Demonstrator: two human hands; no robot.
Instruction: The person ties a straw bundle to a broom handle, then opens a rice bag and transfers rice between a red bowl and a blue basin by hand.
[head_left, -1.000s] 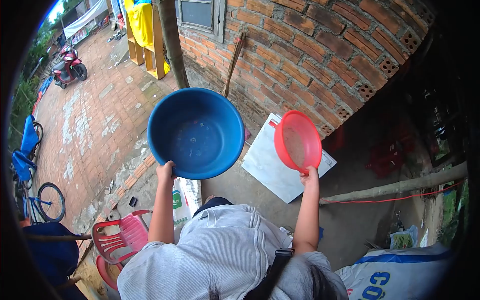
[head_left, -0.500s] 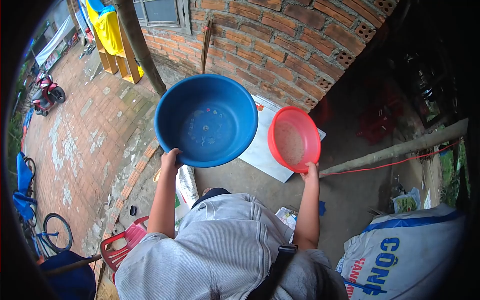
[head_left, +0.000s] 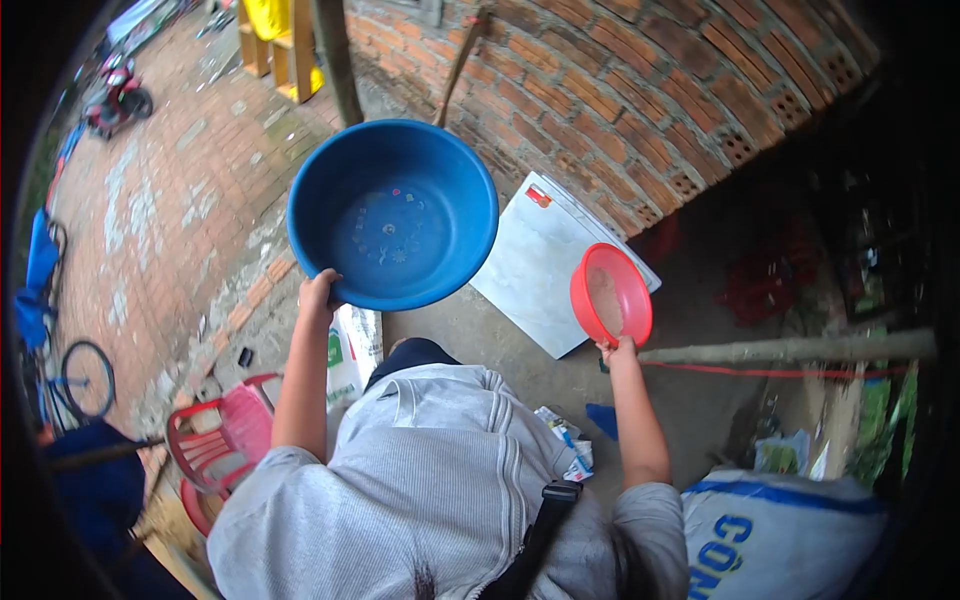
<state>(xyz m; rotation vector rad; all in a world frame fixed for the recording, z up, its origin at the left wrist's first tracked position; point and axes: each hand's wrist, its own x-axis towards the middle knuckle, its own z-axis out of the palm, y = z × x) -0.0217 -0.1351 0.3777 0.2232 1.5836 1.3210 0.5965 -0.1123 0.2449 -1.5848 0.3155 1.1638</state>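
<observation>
A large blue basin (head_left: 392,215) hangs in front of me, its inside facing the camera with small marks on the bottom. My left hand (head_left: 320,292) grips its lower left rim. Further right, a smaller red basin (head_left: 628,290) is tilted, with a pale, grainy material (head_left: 605,302) inside. My right hand (head_left: 618,348) is closed on its bottom rim. The two basins are apart. Behind and below the red one lies a white panel (head_left: 535,265) on the floor.
A brick wall (head_left: 600,100) rises ahead. Poles (head_left: 338,60) (head_left: 790,349) stand ahead and cross at right. A red chair (head_left: 225,430) is at lower left, a printed white sack (head_left: 780,530) at lower right. A bicycle (head_left: 88,380) and motorbike (head_left: 118,95) are left.
The view has shifted and turned. The red basin has moved away from the blue one, lower and right, and is tilted more. Both hands keep their holds.
</observation>
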